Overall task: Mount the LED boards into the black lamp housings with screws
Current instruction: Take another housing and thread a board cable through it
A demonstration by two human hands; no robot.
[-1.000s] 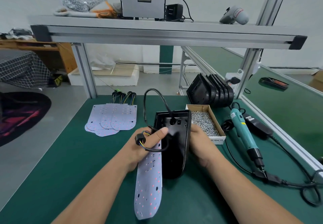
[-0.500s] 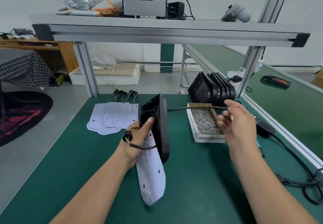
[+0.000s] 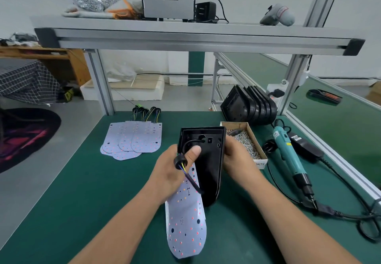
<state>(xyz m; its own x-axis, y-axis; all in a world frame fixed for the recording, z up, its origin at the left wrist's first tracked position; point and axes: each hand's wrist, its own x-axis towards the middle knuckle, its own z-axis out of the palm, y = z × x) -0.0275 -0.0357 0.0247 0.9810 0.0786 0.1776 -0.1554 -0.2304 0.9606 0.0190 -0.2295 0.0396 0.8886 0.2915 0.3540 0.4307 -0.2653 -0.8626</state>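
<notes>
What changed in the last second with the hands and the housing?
The right hand, off to the right pulling the cable half a second ago, came back and grips the housing, which turned its open side toward the camera. The left hand still holds the board and cable. Spare boards, screw box and screwdriver stayed put.
</notes>
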